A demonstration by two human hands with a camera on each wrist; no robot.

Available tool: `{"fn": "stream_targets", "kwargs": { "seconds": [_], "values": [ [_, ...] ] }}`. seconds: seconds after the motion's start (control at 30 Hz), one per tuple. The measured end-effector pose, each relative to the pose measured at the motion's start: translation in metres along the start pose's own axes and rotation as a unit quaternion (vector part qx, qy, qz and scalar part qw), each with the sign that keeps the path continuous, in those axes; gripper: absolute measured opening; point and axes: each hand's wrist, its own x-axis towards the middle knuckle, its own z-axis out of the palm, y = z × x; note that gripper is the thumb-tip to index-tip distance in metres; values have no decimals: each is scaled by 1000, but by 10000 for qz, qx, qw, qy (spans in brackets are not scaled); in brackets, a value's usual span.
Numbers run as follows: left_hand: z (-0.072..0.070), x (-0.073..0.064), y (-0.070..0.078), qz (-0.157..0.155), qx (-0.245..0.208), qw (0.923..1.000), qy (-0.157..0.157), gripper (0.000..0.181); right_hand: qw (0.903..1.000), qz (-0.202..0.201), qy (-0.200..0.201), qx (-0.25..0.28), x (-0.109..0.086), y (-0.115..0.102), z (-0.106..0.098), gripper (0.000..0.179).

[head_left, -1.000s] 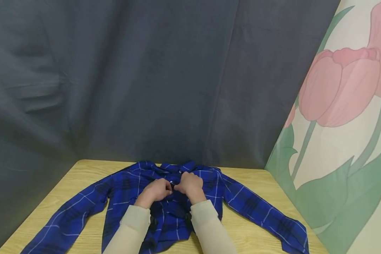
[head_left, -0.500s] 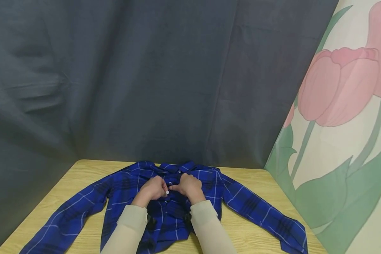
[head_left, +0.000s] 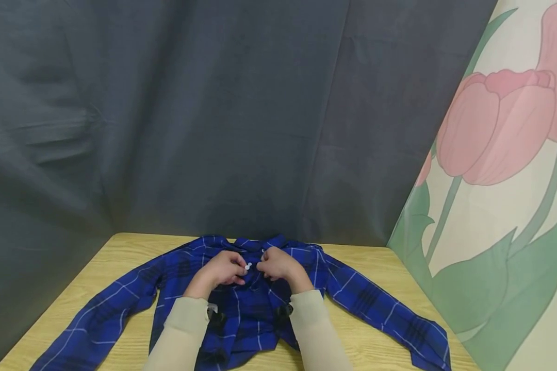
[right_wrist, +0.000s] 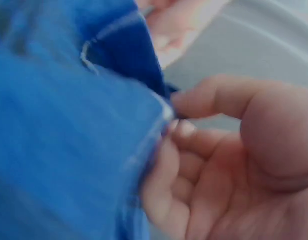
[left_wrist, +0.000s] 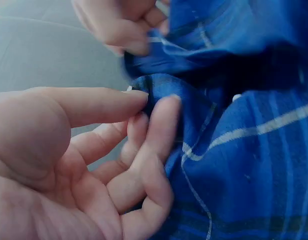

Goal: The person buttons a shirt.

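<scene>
A blue plaid shirt [head_left: 181, 281] with thin white lines lies spread out, collar at the far side. Over its front placket, my left hand [head_left: 224, 269] pinches an edge of the cloth between thumb and fingers. Opposite it, my right hand [head_left: 280, 265] pinches the other front edge. A small gap separates the two hands, and white buttons [head_left: 248, 266] show there. In the left wrist view, another white button [left_wrist: 237, 97] sits on the cloth beyond the left fingertips [left_wrist: 166, 107]. The right wrist view is blurred; the shirt edge meets the right thumb and fingers.
The shirt's sleeves stretch out to both sides over a light wooden table [head_left: 366, 330]. A dark grey curtain [head_left: 241, 129] hangs behind and to the left. To the right rises a wall painted with pink tulips [head_left: 506, 129].
My hands have drawn slightly apart, the right one shifting its grip on the shirt edge. The buttons between them show more plainly. The shirt's sleeves have stayed in place.
</scene>
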Motion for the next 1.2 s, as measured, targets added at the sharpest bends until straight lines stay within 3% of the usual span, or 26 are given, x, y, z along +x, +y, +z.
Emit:
{"fn": "stream_targets", "kwargs": {
  "seconds": [0.17,0.33,0.4,0.57,0.7,0.83,0.93,1.2],
  "values": [
    [-3,3,0,-12,-491,9988,-52,19,9908,-222,-554,1211,-14,-13,-10,34],
    [-3,4,-1,39,-1168,9930,145,30,9788,-129,-586,1956,-12,-10,-10,6],
    [-2,4,-1,84,-1242,9919,262,31,9766,-71,-479,2097,-11,-9,-10,9],
    [-3,2,6,45,-1221,9905,638,27,9780,128,268,2065,-11,-6,-11,19],
    [-2,-1,13,-12,-1304,9875,880,23,9833,227,935,1544,-10,-6,-10,13],
    [3,0,16,70,-1371,9864,906,22,9919,113,699,1052,-13,-12,-8,13],
    [6,0,18,72,-1359,9860,964,21,9920,-27,477,1170,-15,-15,-6,12],
    [9,1,18,116,-1370,9822,1276,17,9851,-46,753,1547,-11,-14,-2,12]
  ]
}}
